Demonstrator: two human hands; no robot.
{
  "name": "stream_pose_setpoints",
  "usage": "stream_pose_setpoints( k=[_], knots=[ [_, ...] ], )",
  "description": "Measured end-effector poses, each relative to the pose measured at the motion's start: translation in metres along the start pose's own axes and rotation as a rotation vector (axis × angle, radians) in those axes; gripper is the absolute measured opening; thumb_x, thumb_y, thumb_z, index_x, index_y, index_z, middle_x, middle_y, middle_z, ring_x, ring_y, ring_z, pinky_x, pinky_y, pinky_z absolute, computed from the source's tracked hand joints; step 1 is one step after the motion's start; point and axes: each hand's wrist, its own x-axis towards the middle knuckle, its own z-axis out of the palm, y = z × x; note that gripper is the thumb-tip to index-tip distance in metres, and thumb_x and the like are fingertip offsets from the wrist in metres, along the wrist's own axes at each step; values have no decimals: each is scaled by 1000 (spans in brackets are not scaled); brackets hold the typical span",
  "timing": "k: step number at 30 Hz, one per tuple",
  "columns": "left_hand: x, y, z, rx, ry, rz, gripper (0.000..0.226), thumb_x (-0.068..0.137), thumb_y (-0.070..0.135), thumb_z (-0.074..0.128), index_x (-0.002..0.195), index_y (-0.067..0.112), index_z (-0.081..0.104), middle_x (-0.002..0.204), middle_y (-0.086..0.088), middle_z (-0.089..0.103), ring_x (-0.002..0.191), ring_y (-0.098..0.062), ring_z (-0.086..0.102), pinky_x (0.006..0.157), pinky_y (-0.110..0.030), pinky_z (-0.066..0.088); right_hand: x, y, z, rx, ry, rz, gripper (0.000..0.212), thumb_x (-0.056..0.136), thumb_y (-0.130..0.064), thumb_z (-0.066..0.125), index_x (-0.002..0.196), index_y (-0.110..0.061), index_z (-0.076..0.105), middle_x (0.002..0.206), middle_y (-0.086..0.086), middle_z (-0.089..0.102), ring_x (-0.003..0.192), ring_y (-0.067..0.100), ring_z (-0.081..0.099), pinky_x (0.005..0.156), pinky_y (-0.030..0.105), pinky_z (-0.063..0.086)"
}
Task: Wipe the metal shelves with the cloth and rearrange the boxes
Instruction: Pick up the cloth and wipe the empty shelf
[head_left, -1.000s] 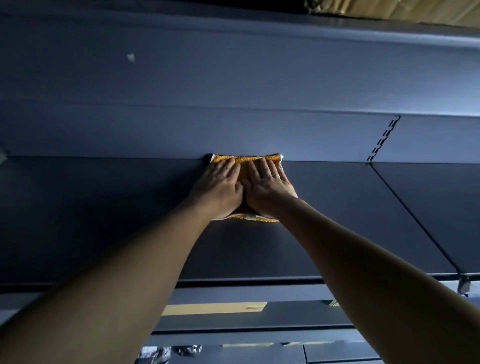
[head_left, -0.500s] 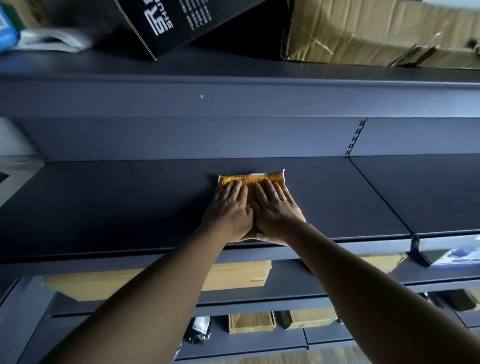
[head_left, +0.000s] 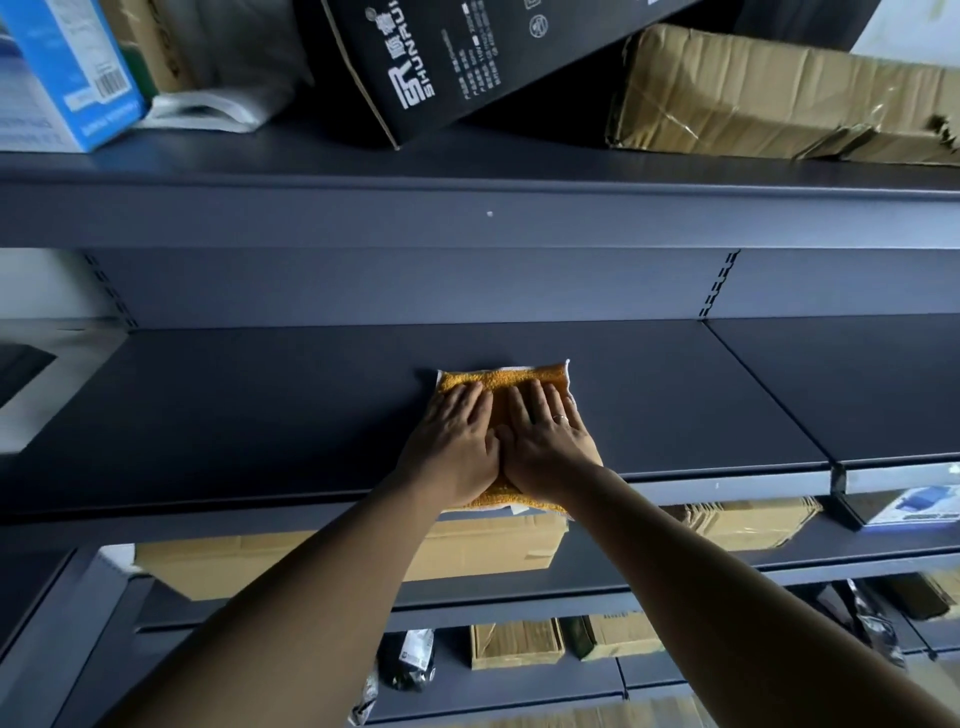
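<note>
on the dark metal shelf, left hand and right hand press flat, fingers straight, on the orange cloth.

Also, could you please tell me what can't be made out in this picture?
Head view only.
Cloth: its middle is hidden under the left hand and right hand.
Black box: top cut off by the frame edge.
Blue box: small print unreadable.

The shelf is dark grey painted metal, smooth and matt. The cloth on it is orange terry, nubbly, with a white edge. Above, a black box is printed cardboard with a slight sheen, and a brown carton is creased cardboard under glossy tape.
</note>
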Motion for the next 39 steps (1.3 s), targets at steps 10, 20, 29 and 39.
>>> stream_pose_setpoints(
  k=[10, 20, 29, 39],
  knots=[
    [-6, -39, -5, 5, 46, -33, 63, 107, 42, 13, 162, 16, 0, 170, -3, -6, 156, -19, -6, 126, -36, -5, 19, -32, 9, 13, 8, -46, 65, 107, -52, 11, 163, -22, -3, 170, 10, -12, 156, 26, -13, 127, 41, -7],
    [57, -59, -6, 8, 29, -54, 62, 107, 43, 13, 162, 18, 0, 170, -1, -6, 156, -17, -8, 125, -35, -7, 107, -10, 28, -32, 55, -92, 94, 83, -63, -13, 163, -19, 8, 170, 14, 4, 157, 32, -5, 126, 50, 0],
    [104, -74, -16, -5, -3, -84, 62, 107, 41, 15, 162, 17, 0, 170, 0, -7, 156, -16, -8, 126, -34, -6, 162, -6, 22, 4, 48, -82, 97, 79, -62, -15, 163, -19, 6, 170, 13, 2, 157, 32, -8, 125, 50, -2],
    [110, -92, -19, -50, -5, -44, 61, 108, 42, 16, 162, 19, 1, 170, 2, -7, 155, -14, -9, 123, -31, -8, 152, -23, 2, 16, 55, -34, 65, 107, -45, 17, 163, -14, 5, 169, 19, -2, 157, 32, -6, 127, 46, -4]
  ],
)
